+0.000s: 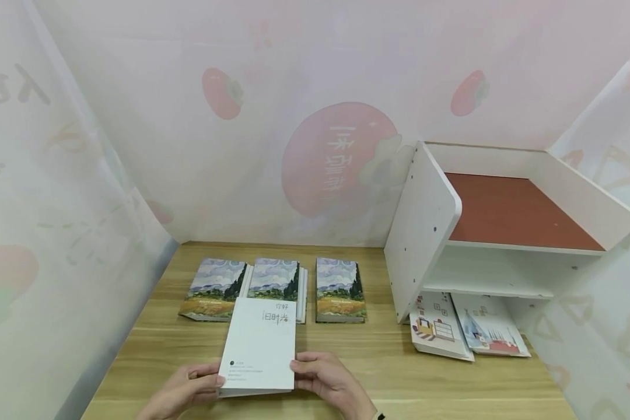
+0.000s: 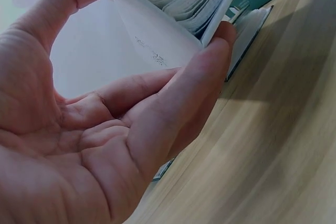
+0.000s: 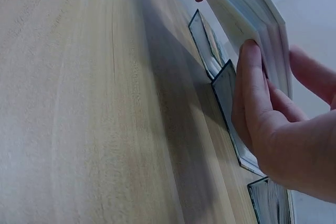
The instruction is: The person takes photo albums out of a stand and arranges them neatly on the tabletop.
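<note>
A white book (image 1: 259, 344) with dark lettering on its cover is held up off the wooden table. At its lower left edge my left hand (image 1: 189, 388) grips it between thumb and fingers. My right hand (image 1: 331, 382) pinches the lower right edge, thumb above and fingers beneath. Loose page edges show between the covers in the left wrist view. Behind it lie books with a painted landscape cover: a left one (image 1: 213, 287), a middle one (image 1: 275, 279) and a right one (image 1: 340, 290). The white book hides part of the left and middle ones.
To the right stands a white shelf unit (image 1: 420, 233) with a reddish-brown top board (image 1: 520, 210). Two illustrated books (image 1: 438, 326) lie in its bottom compartment and stick out at the front. A patterned cloth (image 1: 320, 70) hangs around the wooden table (image 1: 399, 379).
</note>
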The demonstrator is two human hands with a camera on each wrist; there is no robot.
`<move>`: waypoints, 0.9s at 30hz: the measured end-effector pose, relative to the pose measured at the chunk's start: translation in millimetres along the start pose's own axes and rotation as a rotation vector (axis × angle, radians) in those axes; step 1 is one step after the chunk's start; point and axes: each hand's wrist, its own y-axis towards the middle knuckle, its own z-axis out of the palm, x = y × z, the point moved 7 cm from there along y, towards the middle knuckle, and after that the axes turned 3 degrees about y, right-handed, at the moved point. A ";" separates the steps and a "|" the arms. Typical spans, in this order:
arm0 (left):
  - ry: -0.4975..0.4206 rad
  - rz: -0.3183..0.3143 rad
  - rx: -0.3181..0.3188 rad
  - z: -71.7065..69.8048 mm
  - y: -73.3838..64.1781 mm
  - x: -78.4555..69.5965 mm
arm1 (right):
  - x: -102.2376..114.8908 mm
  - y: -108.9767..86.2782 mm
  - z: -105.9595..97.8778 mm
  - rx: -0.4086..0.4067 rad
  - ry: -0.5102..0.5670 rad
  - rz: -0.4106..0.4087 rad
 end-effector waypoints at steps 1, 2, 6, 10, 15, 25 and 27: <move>0.011 -0.016 -0.011 -2.4 -1.3 1.4 | -0.6 0.6 1.7 0.007 -0.006 0.005; 0.024 -0.038 -0.025 -5.0 -3.0 2.8 | -1.7 1.3 3.3 0.013 -0.011 0.011; 0.088 -0.123 -0.081 -17.1 -10.7 9.2 | -7.2 3.6 9.8 0.031 -0.023 0.032; 0.127 -0.168 -0.102 -27.0 -16.1 12.5 | -12.7 7.0 16.3 0.038 -0.015 0.044; 0.145 -0.169 -0.084 -37.3 -21.9 12.7 | -18.8 11.7 24.6 0.054 -0.005 0.072; 0.112 -0.184 0.007 -66.5 -36.6 13.9 | -31.3 25.1 46.8 0.125 0.056 0.163; 0.111 -0.183 0.026 -72.4 -38.9 14.8 | -32.9 28.4 51.2 0.127 0.056 0.163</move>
